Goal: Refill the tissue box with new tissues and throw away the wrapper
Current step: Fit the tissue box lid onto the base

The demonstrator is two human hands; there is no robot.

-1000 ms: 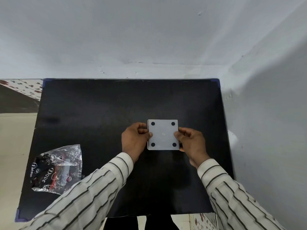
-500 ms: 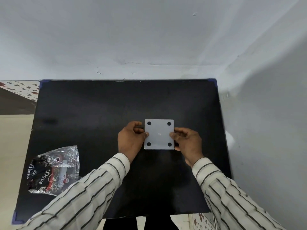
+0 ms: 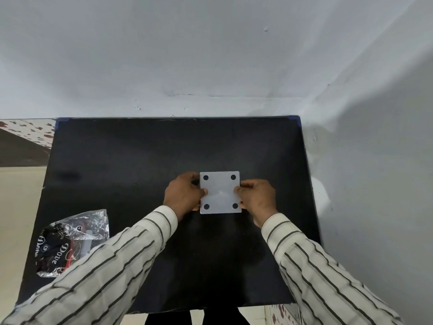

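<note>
Head view: black table (image 3: 131,160) in a white-walled corner; both hands' fingers (image 3: 237,190) pinch the tissue box (image 3: 220,192).

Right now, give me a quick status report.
Left hand and right hand grip the white square panel. Wrapper lies front-left on table. Nothing blocking.

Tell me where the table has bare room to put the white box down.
Bare black table runs between the wall and both hands, and in front of the white box between the sleeves. The near-left corner is taken by the clear wrapper.
</note>
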